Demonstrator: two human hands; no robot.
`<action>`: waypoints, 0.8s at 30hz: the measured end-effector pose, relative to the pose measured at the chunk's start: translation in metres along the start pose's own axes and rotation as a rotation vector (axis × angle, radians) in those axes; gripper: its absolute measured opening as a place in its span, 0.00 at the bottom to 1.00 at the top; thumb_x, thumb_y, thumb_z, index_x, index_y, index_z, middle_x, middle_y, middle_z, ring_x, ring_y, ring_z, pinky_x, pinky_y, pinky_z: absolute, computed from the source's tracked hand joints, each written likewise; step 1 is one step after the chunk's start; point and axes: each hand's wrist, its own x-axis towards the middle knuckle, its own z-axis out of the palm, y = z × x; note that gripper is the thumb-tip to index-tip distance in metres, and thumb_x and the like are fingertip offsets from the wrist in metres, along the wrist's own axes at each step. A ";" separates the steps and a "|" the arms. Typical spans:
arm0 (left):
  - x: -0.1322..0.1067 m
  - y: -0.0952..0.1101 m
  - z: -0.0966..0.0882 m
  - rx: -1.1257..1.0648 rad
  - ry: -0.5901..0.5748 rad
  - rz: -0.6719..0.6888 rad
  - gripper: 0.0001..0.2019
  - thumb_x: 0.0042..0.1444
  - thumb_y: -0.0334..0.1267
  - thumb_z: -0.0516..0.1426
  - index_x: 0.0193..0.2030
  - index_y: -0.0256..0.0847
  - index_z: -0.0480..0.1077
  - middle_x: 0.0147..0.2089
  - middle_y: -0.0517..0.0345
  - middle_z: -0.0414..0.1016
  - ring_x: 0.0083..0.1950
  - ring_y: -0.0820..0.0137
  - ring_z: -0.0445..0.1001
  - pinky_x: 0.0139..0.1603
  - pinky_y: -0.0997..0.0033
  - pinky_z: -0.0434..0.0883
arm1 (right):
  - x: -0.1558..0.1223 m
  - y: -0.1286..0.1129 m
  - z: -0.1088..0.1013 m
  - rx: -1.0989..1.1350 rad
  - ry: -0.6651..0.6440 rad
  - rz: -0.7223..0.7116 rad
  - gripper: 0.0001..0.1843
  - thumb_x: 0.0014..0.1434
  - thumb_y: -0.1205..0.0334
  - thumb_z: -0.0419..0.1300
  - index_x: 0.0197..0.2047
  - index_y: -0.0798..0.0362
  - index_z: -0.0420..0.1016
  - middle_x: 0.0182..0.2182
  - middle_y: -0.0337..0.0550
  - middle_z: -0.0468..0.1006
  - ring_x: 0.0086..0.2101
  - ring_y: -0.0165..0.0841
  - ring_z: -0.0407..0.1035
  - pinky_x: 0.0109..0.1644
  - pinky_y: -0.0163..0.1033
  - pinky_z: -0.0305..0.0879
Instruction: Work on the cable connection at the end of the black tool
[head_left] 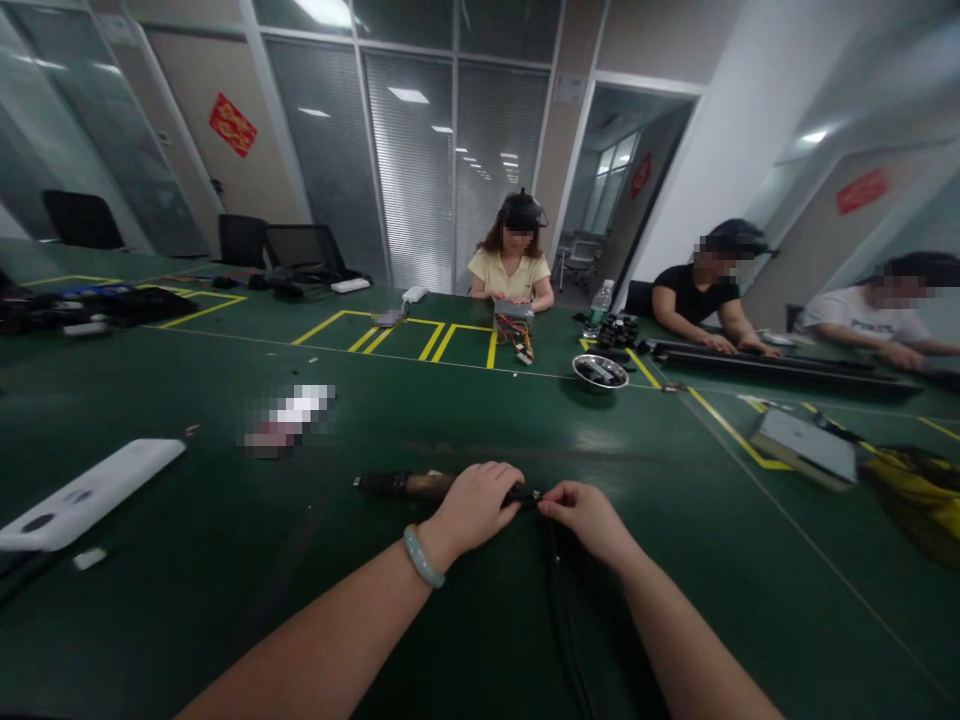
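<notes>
A dark, slim rod-like object [401,486] with a brownish middle lies on the green table [480,420] in front of me. My left hand [476,505], with a pale green bangle on the wrist, is closed over its right part. My right hand [585,515] pinches the object's right tip, fingertips almost touching the left hand. A black cable or strap [562,620] runs from under my hands toward me.
A white flat device [90,492] lies at the left. A metal bowl [599,371] stands mid-table, a grey flat case [806,445] and yellow item [919,480] at right. Three other people sit working at the far and right sides. Yellow tape lines mark the table.
</notes>
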 end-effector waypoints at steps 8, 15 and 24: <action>-0.001 -0.001 0.003 0.046 -0.005 0.035 0.07 0.59 0.39 0.57 0.44 0.42 0.68 0.43 0.56 0.72 0.46 0.64 0.71 0.48 0.62 0.67 | 0.000 0.003 0.006 -0.155 0.090 -0.039 0.08 0.54 0.57 0.61 0.31 0.52 0.77 0.27 0.39 0.78 0.28 0.30 0.70 0.30 0.32 0.59; -0.005 -0.005 0.003 0.084 0.084 -0.037 0.13 0.59 0.45 0.56 0.47 0.41 0.68 0.44 0.54 0.73 0.46 0.62 0.71 0.49 0.59 0.67 | 0.000 0.002 0.001 -0.157 0.118 -0.061 0.10 0.54 0.55 0.61 0.32 0.53 0.76 0.26 0.39 0.78 0.27 0.30 0.69 0.29 0.32 0.59; -0.010 -0.002 -0.006 0.123 -0.057 0.041 0.10 0.57 0.43 0.58 0.42 0.41 0.67 0.43 0.56 0.68 0.43 0.66 0.69 0.43 0.66 0.68 | -0.004 -0.005 0.001 -0.151 0.030 -0.158 0.10 0.55 0.55 0.61 0.33 0.54 0.76 0.27 0.39 0.78 0.26 0.29 0.68 0.28 0.32 0.58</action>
